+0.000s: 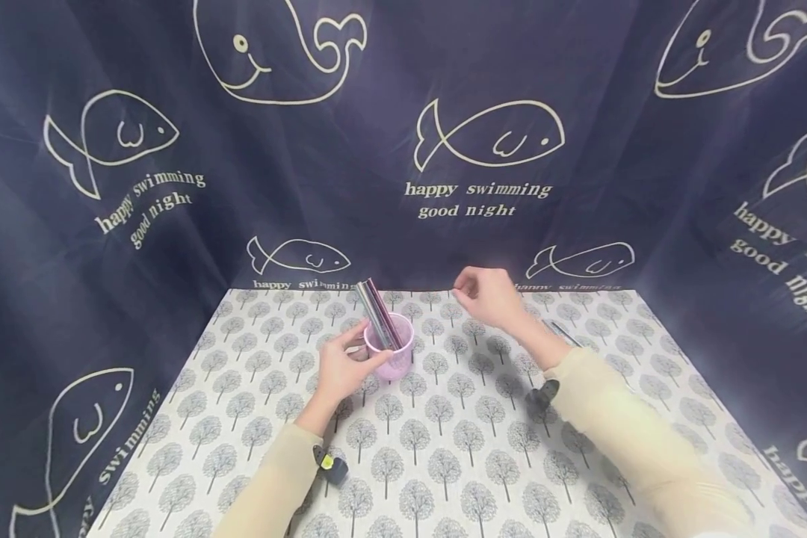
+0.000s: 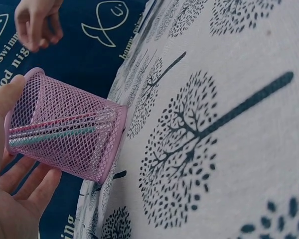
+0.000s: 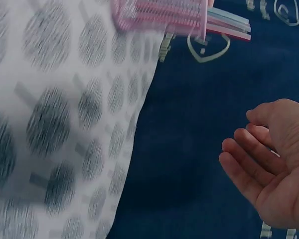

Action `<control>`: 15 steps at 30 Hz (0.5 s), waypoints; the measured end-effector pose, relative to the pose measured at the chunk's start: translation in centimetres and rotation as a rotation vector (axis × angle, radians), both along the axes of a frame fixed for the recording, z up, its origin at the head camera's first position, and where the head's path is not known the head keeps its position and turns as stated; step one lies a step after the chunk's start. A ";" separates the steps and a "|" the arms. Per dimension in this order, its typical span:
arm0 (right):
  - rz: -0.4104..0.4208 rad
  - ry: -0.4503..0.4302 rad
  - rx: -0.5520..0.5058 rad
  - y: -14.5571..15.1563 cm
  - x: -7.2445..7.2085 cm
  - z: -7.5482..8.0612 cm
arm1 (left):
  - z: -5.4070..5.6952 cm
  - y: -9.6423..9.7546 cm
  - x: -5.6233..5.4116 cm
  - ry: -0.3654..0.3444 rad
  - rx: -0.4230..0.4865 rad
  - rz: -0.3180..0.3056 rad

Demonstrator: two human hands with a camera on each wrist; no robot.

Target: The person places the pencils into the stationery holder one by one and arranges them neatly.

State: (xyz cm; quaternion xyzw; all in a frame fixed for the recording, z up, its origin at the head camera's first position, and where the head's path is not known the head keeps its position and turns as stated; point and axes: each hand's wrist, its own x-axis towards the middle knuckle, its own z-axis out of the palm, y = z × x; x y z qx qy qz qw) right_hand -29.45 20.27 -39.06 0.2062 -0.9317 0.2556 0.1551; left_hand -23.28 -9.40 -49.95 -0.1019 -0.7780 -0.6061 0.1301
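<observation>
A pink mesh pen holder (image 1: 397, 364) stands on the patterned cloth, its base on the cloth in the left wrist view. My left hand (image 1: 341, 368) grips its side, thumb near the rim and fingers around the far side. Several slim pens (image 1: 379, 315) lean out of it toward the left; red, silver and teal ones (image 2: 65, 130) show through the mesh. To the right of the holder, my right hand (image 1: 487, 296) hovers above the cloth's far edge. Its fingers (image 3: 249, 164) are loosely bent with nothing between them.
A thin pen-like thing (image 1: 565, 334) lies on the tree-print cloth (image 1: 444, 433), partly behind my right forearm. Dark blue curtains (image 1: 390, 149) with fish drawings rise behind the table and along both sides.
</observation>
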 end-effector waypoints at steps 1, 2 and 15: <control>-0.011 0.001 0.011 0.8 -0.1 0.0 | 0.0 0.0 0.0 -0.004 -0.002 -0.003; -0.018 0.011 0.022 1.6 -0.1 0.0 | 0.0 0.0 0.0 -0.005 -0.006 -0.007; -0.137 -0.020 0.133 9.7 -0.4 -1.9 | 0.1 -0.2 0.0 0.001 -0.015 -0.003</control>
